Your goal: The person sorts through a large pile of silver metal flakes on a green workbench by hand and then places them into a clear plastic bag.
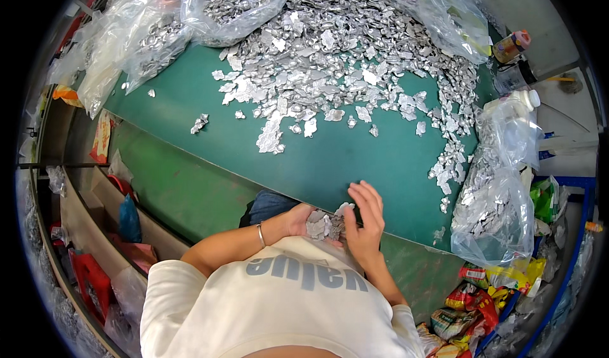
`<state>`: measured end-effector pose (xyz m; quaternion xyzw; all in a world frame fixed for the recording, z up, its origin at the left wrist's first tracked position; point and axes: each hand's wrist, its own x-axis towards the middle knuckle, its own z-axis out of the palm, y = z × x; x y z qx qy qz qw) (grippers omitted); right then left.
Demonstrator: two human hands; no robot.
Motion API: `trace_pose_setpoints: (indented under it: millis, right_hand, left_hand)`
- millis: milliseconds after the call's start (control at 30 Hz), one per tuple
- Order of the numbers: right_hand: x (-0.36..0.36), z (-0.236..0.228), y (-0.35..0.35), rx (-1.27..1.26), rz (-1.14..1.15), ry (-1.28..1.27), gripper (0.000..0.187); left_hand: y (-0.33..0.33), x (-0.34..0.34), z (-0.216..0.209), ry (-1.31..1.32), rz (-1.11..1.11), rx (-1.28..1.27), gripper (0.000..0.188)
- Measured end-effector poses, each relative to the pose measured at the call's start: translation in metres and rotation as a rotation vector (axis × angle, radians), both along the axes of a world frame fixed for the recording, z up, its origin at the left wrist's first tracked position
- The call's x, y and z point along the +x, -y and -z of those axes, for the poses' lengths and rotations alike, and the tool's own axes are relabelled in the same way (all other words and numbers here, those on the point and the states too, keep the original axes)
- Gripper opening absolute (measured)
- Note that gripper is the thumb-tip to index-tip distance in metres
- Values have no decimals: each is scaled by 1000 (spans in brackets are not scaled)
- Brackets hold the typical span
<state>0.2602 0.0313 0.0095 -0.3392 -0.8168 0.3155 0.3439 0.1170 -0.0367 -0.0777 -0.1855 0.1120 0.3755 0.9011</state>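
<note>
Close to my body, at the table's near edge, my left hand (297, 220) is closed around a small handful of flat silver-grey metal pieces (319, 225). My right hand (368, 223) is beside them, its fingers stretched out and its thumb side against the pieces at the right end of the handful. The lower fingers of both hands are partly hidden. Beyond the hands, a wide heap of similar shiny metal pieces (330, 60) spreads over the green table (254, 168), with a few loose ones (200, 123) at its left.
Clear plastic bags of metal pieces stand at the back (235, 31), back left (155, 50) and right edge (498, 212). A pink-capped bottle (511, 46) is at the far right. Cardboard-like partitions (95, 231) lie left; colourful packets (469, 307) fill a blue-framed rack at lower right.
</note>
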Motion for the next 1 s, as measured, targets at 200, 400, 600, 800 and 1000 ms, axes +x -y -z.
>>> trace_pose_setpoints:
  millis: [200, 400, 600, 800, 1000]
  right_hand:
    - [13, 10, 10, -45, -92, 86, 28]
    - [19, 20, 33, -16, -253, -16, 24]
    - [21, 24, 38, -15, -96, -126, 22]
    - [17, 12, 32, 96, 34, 103, 21]
    - [23, 16, 38, 78, 76, -39, 20]
  left_hand:
    - [4, 2, 8, 86, -43, 117, 48]
    - [14, 1, 41, -25, -7, -24, 33]
    - [16, -1, 27, -9, -23, 81, 32]
    - [14, 2, 4, -96, -39, 162, 36]
    - [18, 3, -8, -196, 22, 211, 41]
